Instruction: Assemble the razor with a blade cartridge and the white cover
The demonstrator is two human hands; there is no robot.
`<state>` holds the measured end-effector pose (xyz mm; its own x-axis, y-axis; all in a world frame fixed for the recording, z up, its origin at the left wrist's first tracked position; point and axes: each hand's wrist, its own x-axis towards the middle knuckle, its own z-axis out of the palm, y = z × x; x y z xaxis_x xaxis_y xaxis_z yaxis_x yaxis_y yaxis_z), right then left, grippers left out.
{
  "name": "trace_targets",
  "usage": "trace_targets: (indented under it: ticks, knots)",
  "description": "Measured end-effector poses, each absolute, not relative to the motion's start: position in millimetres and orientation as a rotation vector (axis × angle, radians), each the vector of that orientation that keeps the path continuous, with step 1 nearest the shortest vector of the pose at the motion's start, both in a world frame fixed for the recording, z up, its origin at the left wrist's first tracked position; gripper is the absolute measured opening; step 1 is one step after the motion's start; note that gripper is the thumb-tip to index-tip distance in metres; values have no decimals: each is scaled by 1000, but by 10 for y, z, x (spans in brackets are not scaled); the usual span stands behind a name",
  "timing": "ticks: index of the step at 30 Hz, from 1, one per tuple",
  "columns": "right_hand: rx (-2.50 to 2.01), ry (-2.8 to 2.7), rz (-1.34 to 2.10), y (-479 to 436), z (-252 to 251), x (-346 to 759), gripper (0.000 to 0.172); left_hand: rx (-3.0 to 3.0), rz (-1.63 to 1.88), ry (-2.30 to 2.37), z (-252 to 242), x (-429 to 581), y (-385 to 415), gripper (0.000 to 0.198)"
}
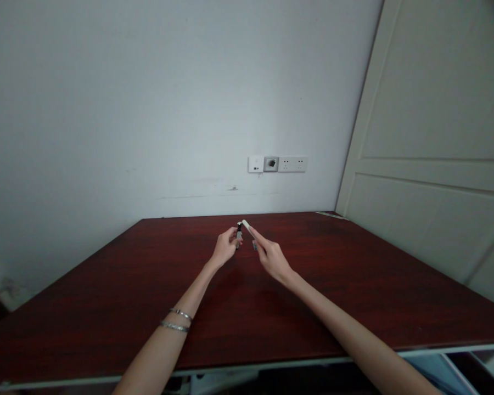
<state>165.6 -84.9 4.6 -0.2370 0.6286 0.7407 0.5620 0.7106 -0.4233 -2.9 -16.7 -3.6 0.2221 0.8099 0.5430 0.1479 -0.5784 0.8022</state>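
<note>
Nearest, below the pale, thin front edge of the desk (127, 285), a dark space holds a flat bluish thing (426, 363) toward the front right corner. Bare forearms reach in over that edge, the left one ringed by two silvery metal bracelets (175, 327), the lower one rough-textured. Past the middle of the desk, toward its back edge, the left hand (225, 245) pinches a small, narrow black-and-grey tool (239, 233) between thumb and fingers, holding it roughly upright. Just beside it, the right hand (273, 258) grips a smooth white stick (246, 225) with a rounded end, its index finger laid along it; the stick slants toward the tool's top, though whether they touch I cannot tell. A small patterned piece (254, 245) shows by the right fingers, too small to make out. The glossy desktop is dark red with streaky wood grain, and a pale strip (331, 215) lies at its back right corner. Behind stand a scuffed white wall (148, 109) with rectangular plastic sockets (292, 164) and, to the right, a panelled off-white door (428, 109).
</note>
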Motion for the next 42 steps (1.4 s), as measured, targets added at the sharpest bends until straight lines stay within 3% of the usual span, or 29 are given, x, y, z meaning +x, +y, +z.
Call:
trace_targets:
  ticks: [42]
  knots:
    - [-756, -1834, 155, -779, -32, 1438, 47, 1727, 1333, 761, 114, 37, -287, 22]
